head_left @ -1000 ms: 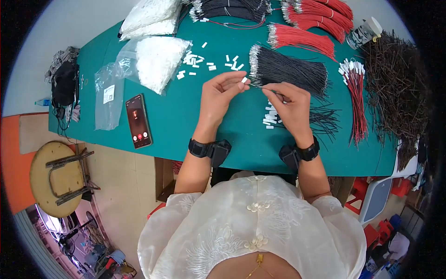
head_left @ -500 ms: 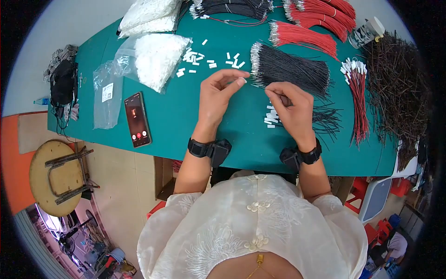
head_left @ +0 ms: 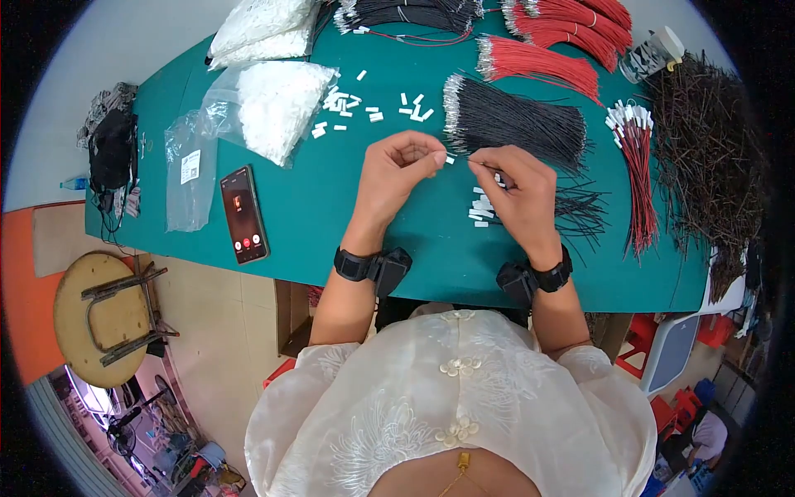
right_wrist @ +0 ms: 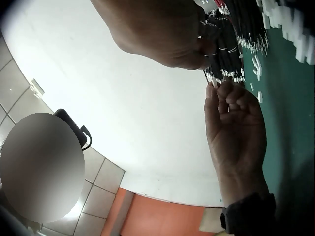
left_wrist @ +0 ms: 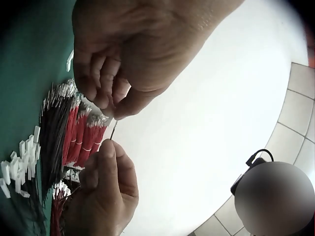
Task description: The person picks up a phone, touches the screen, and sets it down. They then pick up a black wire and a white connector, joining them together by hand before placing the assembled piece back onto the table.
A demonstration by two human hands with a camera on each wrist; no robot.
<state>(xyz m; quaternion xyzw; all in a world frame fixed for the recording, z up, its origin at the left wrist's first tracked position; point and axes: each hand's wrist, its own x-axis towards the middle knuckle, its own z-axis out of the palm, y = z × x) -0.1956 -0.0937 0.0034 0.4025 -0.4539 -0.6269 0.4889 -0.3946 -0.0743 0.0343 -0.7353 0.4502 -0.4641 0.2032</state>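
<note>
Thumb and fingertips of my left hand (head_left: 389,174) pinch a small white connector housing (head_left: 450,160), whose end pokes out toward the right. Facing it, my right hand (head_left: 526,195) pinches a thin dark wire (left_wrist: 113,130) between thumb and forefinger. The wire's tip reaches up to the left fingertips in the left wrist view. Behind the hands lies a bundle of black wires (head_left: 517,124) with metal terminals on its left end. Beside and under the right hand is a pile of black wires with white connectors (head_left: 480,217) fitted.
Loose white housings (head_left: 339,103) lie left of the black bundle, near a clear bag of housings (head_left: 281,108). A phone (head_left: 245,215) rests at the left. Red wire bundles (head_left: 538,70) are at the back, finished red wires (head_left: 638,182) and a dark tangled heap (head_left: 708,157) at the right.
The white housing now sticks out from the left fingertips toward the right hand, after being mostly covered half a second ago. Both hands have shifted only slightly.
</note>
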